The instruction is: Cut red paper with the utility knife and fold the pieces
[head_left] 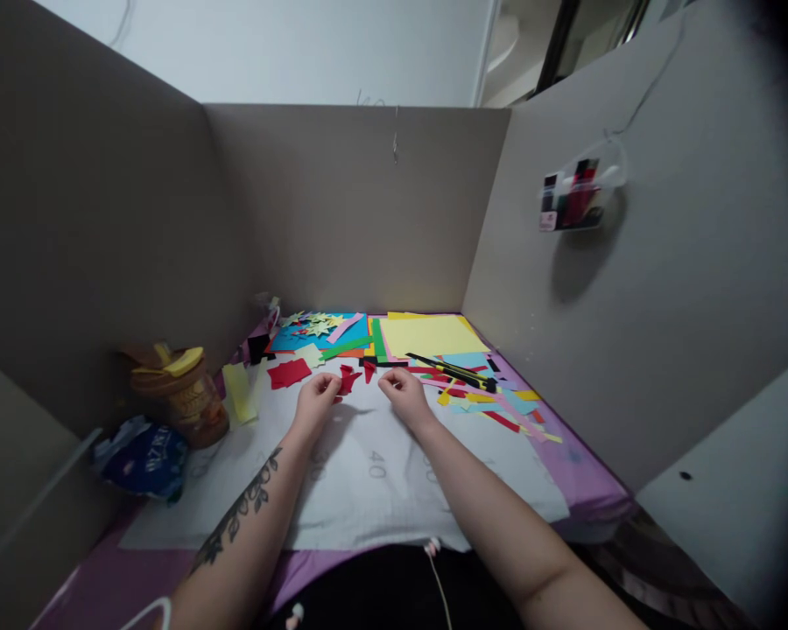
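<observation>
My left hand (318,395) is closed in a pinch over the white sheet, with its fingertips at a jagged piece of red paper (348,380). To its right, my right hand (404,392) is also pinched; what lies between its fingers, if anything, is too small to tell. A small pointed red scrap (369,371) shows between the hands, close to the right fingertips. Left of my left hand lie red paper pieces (290,374). Beyond the hands are green paper strips (347,347). A yellow-and-black utility knife (456,372) rests to the right of my right hand.
Pale star cutouts (319,325) lie on blue paper (282,339) at the back left. Yellow sheets (430,337) lie at the back right, coloured strips (509,407) nearer. A brown tub (187,398) and blue packet (141,459) stand left. Grey panels (361,210) enclose the table.
</observation>
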A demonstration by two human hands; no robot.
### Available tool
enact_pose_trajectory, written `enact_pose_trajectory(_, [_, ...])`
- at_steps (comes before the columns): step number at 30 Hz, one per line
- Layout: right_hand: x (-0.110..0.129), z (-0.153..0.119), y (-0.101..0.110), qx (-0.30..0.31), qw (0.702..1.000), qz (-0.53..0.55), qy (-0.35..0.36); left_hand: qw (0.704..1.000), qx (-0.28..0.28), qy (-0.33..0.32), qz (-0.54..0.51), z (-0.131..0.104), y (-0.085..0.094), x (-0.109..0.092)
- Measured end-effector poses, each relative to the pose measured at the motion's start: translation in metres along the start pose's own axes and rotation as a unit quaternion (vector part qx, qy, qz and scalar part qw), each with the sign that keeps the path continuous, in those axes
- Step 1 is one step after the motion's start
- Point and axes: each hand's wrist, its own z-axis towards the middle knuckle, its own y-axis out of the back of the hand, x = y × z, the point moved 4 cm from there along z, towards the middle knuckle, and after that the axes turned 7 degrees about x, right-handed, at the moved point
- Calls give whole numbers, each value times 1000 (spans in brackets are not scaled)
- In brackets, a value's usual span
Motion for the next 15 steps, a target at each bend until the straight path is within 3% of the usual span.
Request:
enact_pose_trajectory(7, [4,-7,-18,35,997,70,-12,997,46,39,-39,-6,-14,-4])
enact_pose_trajectory(15, [4,-9,-20,45,994,92,-23,988,115,67,-82,-10,-27,-2])
